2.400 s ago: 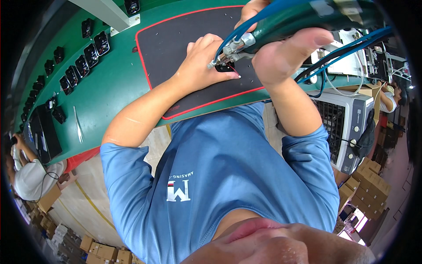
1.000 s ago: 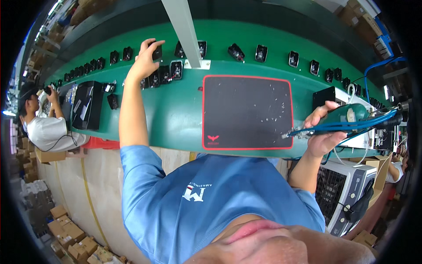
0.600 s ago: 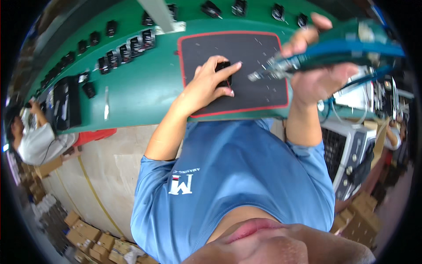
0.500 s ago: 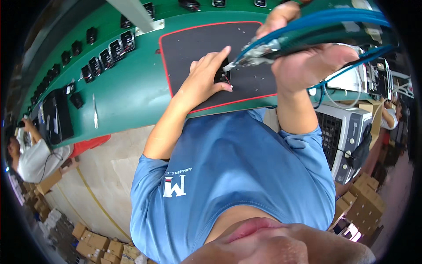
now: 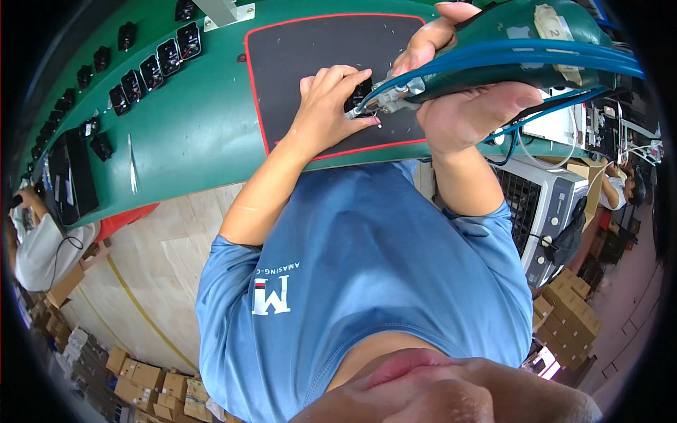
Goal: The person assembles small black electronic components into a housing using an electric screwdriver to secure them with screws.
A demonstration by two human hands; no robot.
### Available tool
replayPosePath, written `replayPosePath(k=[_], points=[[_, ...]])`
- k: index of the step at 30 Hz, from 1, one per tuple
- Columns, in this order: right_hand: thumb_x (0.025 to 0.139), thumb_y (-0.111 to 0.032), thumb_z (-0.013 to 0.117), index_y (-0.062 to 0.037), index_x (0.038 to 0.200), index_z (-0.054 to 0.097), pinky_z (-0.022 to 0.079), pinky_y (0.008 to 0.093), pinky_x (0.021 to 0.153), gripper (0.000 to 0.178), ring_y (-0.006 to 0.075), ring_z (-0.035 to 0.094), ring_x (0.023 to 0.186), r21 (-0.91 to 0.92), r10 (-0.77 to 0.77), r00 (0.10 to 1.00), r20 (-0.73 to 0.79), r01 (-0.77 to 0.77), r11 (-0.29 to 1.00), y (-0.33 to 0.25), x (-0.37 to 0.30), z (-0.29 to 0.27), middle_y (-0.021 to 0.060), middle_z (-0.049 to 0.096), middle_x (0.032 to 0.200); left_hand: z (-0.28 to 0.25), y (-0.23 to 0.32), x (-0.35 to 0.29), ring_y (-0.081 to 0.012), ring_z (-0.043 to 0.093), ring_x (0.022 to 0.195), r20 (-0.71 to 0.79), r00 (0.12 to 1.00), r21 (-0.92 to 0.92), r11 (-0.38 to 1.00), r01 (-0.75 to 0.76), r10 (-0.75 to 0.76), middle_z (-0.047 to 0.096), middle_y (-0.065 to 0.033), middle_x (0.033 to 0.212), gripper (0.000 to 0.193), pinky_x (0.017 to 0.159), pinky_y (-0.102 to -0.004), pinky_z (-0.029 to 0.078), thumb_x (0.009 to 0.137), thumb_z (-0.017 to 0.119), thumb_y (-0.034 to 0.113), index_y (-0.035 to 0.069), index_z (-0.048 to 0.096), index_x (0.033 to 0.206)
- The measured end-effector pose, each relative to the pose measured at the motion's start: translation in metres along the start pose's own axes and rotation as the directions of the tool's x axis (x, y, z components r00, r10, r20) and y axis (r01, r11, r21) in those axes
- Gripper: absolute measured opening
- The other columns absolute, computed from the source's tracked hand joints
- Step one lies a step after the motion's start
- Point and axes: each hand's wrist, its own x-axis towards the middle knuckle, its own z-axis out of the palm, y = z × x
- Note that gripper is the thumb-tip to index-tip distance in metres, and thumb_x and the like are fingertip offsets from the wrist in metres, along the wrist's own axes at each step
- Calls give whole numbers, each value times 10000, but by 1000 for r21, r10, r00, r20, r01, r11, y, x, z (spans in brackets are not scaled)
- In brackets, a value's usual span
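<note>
My left hand (image 5: 323,109) rests on the dark mat (image 5: 282,53) with its red border. Between its thumb and forefinger is a small black device part (image 5: 363,92), largely hidden by the fingers and the tool. My right hand (image 5: 469,116) is wrapped around a thick, dark green handheld power tool (image 5: 486,74), with blue hoses (image 5: 525,48) running along it. The tool's narrow metal nozzle (image 5: 374,104) slants down to the left, its tip at the black part beside my left thumb. Whether tip and part touch, I cannot tell.
Several black device parts (image 5: 151,72) stand in a row on the green bench (image 5: 187,134). Tweezers (image 5: 132,163) and a black tray (image 5: 81,173) lie at the left. A metal post (image 5: 220,10) rises behind. An air cooler (image 5: 553,222) stands at the right; co-workers are at both sides.
The nozzle tip has shifted toward my left thumb, and that thumb has moved closer to the forefinger. My right hand still grips the tool. The whole view has shifted slightly.
</note>
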Motion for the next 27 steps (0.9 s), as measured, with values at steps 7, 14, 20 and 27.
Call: replayPosePath(k=[7, 14, 20, 27], points=[[708, -1004, 424, 24, 1216, 537, 546, 289, 523, 1153, 165, 605, 552, -103, -16, 999, -38, 12, 995, -2, -1, 1, 84, 611, 709, -1, -3, 1, -230, 584, 1144, 11, 1000, -1, 1000, -18, 18, 594, -24, 1241, 834, 964, -418, 339, 614, 964, 309, 136, 623, 1354], [741, -1012, 321, 11, 1295, 528, 552, 323, 600, 1182, 197, 618, 630, -287, -45, 989, 141, 84, 954, 8, 0, -34, 104, 608, 760, -1, -5, -1, -234, 591, 1133, 23, 1000, 18, 1000, -8, 8, 601, -27, 1230, 832, 956, -412, 347, 618, 963, 328, 132, 626, 1352], [674, -1044, 300, -37, 1199, 548, 546, 314, 571, 1163, 184, 614, 590, -255, -6, 991, 133, 40, 966, 13, -1, -37, 96, 599, 717, -1, -5, 1, -239, 601, 1103, -7, 1000, -3, 1000, -20, 20, 621, -29, 1205, 844, 939, -406, 367, 604, 966, 372, 136, 634, 1343], [779, -950, 465, 82, 1297, 499, 610, 359, 556, 1155, 251, 663, 547, 193, -164, 964, 211, 123, 973, -44, 39, 9, 159, 631, 697, -1, -4, -1, -277, 558, 1165, 42, 999, 78, 996, -38, 35, 603, -66, 1261, 896, 973, -423, 371, 596, 969, 359, 152, 588, 1380]])
